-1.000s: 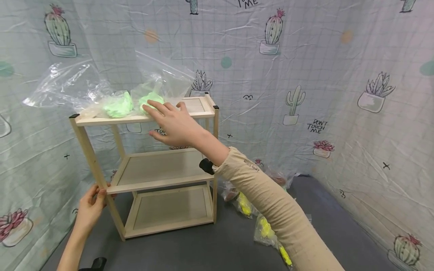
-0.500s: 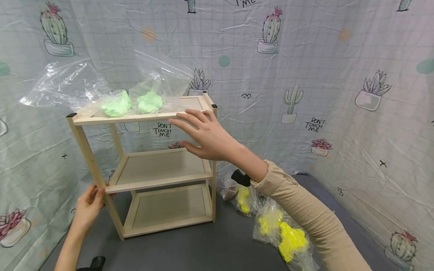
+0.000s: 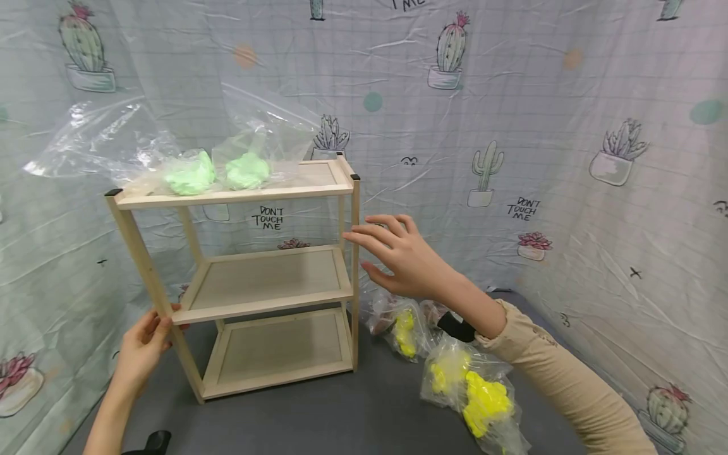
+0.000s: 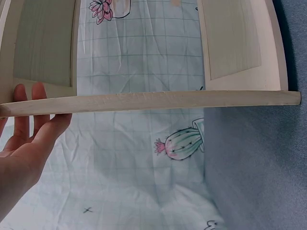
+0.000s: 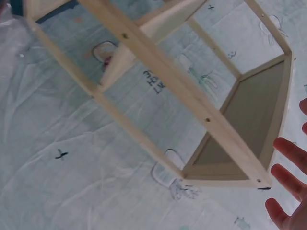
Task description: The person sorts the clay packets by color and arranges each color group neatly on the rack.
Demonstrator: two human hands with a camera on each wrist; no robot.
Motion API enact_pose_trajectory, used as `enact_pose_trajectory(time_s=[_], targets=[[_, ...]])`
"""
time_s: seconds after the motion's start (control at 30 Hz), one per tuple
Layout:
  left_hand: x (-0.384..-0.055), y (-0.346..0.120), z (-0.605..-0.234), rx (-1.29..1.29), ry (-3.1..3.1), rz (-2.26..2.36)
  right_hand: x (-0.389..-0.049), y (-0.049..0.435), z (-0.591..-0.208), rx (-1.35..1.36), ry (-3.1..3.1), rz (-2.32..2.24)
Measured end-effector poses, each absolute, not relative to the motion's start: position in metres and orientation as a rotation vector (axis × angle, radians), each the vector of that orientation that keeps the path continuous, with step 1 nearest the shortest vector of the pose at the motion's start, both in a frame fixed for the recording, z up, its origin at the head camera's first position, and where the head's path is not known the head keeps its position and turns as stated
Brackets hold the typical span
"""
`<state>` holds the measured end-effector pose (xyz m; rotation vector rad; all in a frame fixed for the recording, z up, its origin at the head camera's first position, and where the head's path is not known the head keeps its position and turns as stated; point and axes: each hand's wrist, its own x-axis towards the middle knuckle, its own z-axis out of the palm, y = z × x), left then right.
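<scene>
A three-tier wooden shelf rack (image 3: 263,309) stands on the dark surface. My left hand (image 3: 142,347) grips its front left post (image 4: 158,100) at middle-shelf height, the thumb on the near side and fingertips reaching behind. To the right of the rack my right hand (image 3: 400,259) hovers with spread, relaxed fingers, holding nothing; in the right wrist view its fingers (image 5: 290,152) show at the edge, apart from the rack. Two clear zip bags, each with a pale green lump, sit on the top shelf: a left bag (image 3: 192,174) and a right bag (image 3: 248,170).
Clear bags with yellow lumps (image 3: 486,401) lie on the dark tabletop (image 3: 318,417) to the right, below my right forearm. More bags, some with brownish contents (image 3: 380,319), lie beside the rack's right side. A cactus-printed curtain (image 3: 398,126) hangs behind and at both sides.
My right hand has moved away from the right green bag, rightward and down past the rack's right post. More yellow bags have come into sight. My left hand keeps its grip on the post.
</scene>
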<state>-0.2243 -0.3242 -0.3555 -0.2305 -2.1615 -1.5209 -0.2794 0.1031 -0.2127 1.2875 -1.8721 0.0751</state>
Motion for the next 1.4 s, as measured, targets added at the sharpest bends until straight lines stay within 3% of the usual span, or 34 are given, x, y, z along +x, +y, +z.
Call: enact_pose_trajectory(time_s=[0.4,0.9,1.4], targets=[[-0.226,-0.326,-0.354,-0.186,-2.315,-1.251,-0.283,0.177,-0.283,1.233,-1.958,0.126],[-0.227,-0.326,-0.355,-0.194,-2.323,-1.259,-0.31,0.277,-0.357,1.135,-1.938,-0.024],[-0.227,-0.327,-0.356,-0.246,-2.262,-1.341,-0.353,0.324,-0.419,1.225,-1.935,-0.211]])
